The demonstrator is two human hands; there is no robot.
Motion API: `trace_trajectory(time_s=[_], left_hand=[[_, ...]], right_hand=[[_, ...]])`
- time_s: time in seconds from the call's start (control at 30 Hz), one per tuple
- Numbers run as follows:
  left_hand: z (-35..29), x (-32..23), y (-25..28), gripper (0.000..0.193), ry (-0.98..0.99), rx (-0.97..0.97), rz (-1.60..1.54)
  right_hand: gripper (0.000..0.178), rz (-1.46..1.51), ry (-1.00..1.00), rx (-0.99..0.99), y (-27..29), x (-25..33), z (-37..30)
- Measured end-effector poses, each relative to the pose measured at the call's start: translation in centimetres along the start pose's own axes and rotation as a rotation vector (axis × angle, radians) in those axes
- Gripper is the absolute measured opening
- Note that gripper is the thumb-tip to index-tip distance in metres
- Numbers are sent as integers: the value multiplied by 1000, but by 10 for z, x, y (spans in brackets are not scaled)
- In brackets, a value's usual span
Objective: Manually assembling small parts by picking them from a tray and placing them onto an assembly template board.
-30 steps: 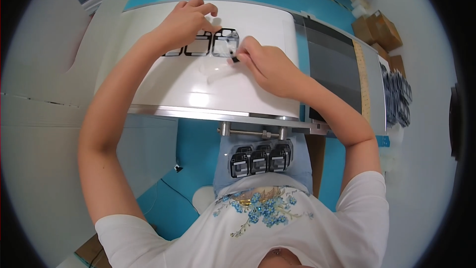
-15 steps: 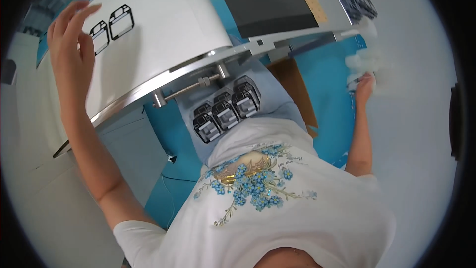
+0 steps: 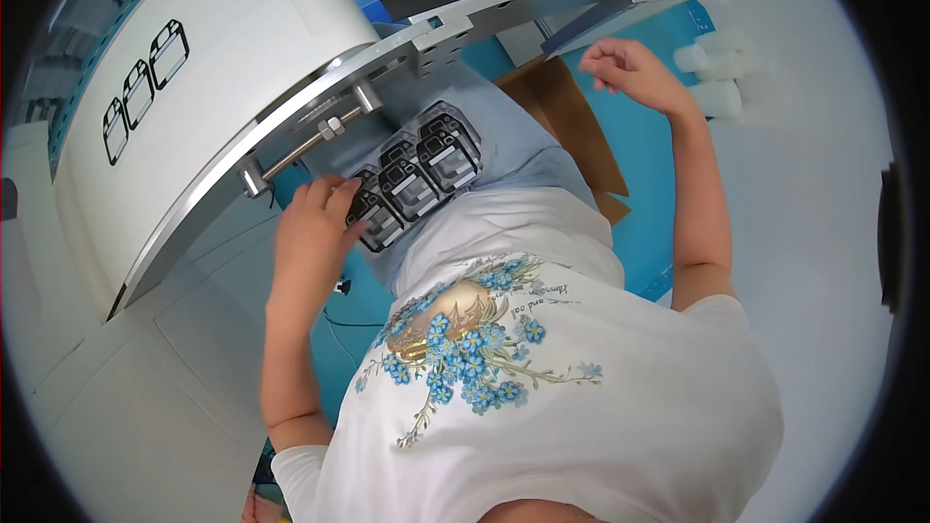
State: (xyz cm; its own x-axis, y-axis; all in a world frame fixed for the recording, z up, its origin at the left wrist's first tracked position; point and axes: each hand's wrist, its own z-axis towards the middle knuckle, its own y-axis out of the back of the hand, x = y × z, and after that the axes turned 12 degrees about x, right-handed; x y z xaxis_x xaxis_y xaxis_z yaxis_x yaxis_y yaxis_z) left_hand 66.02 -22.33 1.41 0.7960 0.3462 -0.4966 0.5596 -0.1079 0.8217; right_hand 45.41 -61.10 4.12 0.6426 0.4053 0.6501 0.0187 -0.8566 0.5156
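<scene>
Fingers [image 3: 339,199] of the left hand [image 3: 310,230] meet the left end of black-framed pieces [image 3: 412,182] on the person's lap [image 3: 509,150], thumb and forefinger parted, any grip impossible to tell. The right hand [image 3: 635,75], loosely curled and released, hangs near a cardboard box [image 3: 572,116]

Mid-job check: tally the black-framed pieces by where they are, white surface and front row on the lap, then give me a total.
Black frames on the white surface: 3
Front-row black-framed pieces on the lap: 3
Total: 6 (partly hidden back row not counted)
</scene>
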Motion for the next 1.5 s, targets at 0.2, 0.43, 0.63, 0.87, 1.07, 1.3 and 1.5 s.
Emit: trace_trajectory(time_s=[0.2, 0.43, 0.63, 0.87, 1.07, 1.3, 1.5], left_hand=[[6, -13, -33, 81, 77, -56, 155], [16, -16, -38, 69, 165, -51, 189], [10, -20, -37, 45, 236, 78, -212], [2, 45, -56, 27, 248, -209, -787], [8, 19, -36, 35, 319, -250, -297], [2, 25, -52, 36, 129, -431, -89], [2, 28, -52, 23, 257, -408, -395]], right_hand=[[14, -109, 42, 133, -22, -40, 11], [16, 43, 438, 65, -123, 23, 25], [25, -672, 1013, -121, -138, 61, 48], [16, 173, 274, 376, -121, 42, 75], [18, -479, 391, -91, -141, 52, 62], [20, -724, 748, -300, -144, 46, 62], [13, -692, 942, -114, -137, 38, 73]])
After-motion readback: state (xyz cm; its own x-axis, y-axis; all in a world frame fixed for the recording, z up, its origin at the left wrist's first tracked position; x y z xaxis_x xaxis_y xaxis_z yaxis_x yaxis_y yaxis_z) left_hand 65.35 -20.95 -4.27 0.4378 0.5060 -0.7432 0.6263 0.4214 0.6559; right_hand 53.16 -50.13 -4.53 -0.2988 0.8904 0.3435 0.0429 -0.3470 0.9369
